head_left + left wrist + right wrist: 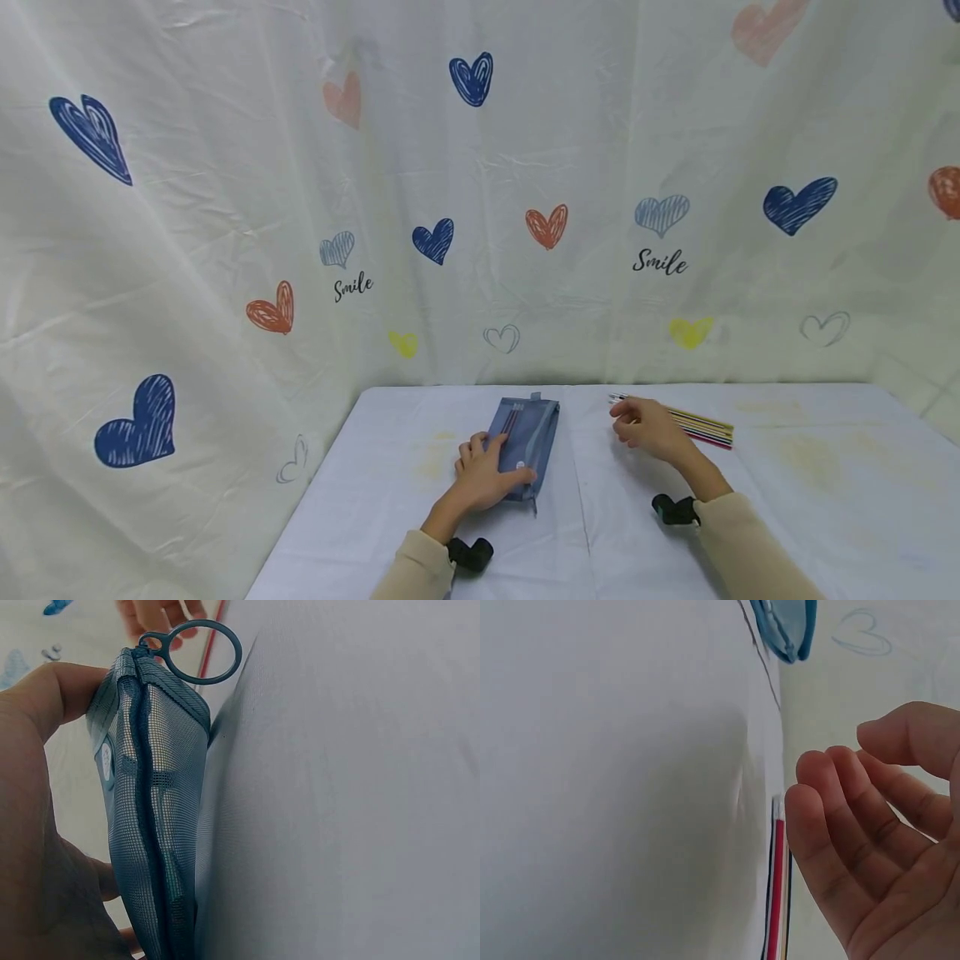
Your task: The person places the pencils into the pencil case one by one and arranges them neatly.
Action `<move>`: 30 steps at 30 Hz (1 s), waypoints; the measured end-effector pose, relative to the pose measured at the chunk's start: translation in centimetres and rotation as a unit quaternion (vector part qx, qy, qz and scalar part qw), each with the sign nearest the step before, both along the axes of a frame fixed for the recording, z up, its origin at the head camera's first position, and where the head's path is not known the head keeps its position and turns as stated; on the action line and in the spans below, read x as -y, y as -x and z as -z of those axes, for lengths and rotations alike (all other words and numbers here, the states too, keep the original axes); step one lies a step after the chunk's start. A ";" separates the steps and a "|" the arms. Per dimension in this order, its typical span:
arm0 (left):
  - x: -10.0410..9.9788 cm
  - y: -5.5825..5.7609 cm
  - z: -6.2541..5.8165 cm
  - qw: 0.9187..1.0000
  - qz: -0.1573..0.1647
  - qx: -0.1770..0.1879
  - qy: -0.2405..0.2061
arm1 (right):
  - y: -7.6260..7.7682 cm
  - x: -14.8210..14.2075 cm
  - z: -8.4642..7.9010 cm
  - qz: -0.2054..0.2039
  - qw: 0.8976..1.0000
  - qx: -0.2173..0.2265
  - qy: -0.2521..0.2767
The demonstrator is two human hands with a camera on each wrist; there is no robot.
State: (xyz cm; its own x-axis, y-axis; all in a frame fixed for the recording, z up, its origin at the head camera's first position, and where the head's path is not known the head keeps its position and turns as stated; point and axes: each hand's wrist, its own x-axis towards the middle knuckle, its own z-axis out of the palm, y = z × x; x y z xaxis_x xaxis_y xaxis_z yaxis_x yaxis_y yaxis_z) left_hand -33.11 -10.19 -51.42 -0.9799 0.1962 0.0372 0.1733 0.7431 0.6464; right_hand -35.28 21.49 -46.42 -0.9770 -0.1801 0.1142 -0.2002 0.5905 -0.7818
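A flat blue pencil case (534, 433) with a mesh side lies on the table. My left hand (483, 479) holds it across its near part, thumb toward the right edge and fingers toward the left. In the left wrist view, the case's zipper (142, 742) runs along the near end and looks closed, with a ring pull (238, 652) at one corner. My right hand (648, 425) hovers by several pencils (708, 427) lying side by side, fingers loosely bent, nothing in it. A red pencil (778, 877) shows beside its fingers in the right wrist view.
A white cloth covers the table (847, 500). Behind it hangs a white curtain (600, 125) printed with hearts and the word Smile. Black wrist cameras sit at both cuffs, the left camera (472, 556) and the right camera (673, 509).
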 end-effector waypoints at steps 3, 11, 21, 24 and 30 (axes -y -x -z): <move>0.0 0.0 0.1 1.000 -0.001 0.000 0.003 | 0.0 -1.1 -0.1 0.006 0.999 -0.011 -0.034; -0.2 -0.5 -0.8 1.000 0.007 -0.002 0.005 | 0.1 -4.2 -0.2 0.042 0.989 -0.069 -0.124; -0.3 -0.4 -0.6 1.000 0.000 -0.001 0.008 | 0.3 -6.3 -0.3 0.054 0.983 -0.058 -0.167; -0.3 -0.4 -0.8 1.000 0.003 -0.001 0.007 | 0.3 -6.6 -0.1 0.057 0.982 -0.055 -0.173; -0.3 -0.6 -1.0 1.000 0.001 0.004 0.015 | 0.3 -6.9 0.3 0.050 0.982 -0.063 -0.173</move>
State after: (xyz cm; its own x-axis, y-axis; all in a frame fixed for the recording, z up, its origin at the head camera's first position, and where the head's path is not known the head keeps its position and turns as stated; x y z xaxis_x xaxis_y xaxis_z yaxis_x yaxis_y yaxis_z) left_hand -32.50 -9.93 -50.45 -0.9797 0.1991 0.0242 0.1702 0.7617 0.6252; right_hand -35.59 28.35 -46.68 -0.9739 -0.1334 0.1837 -0.2099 0.8374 -0.5046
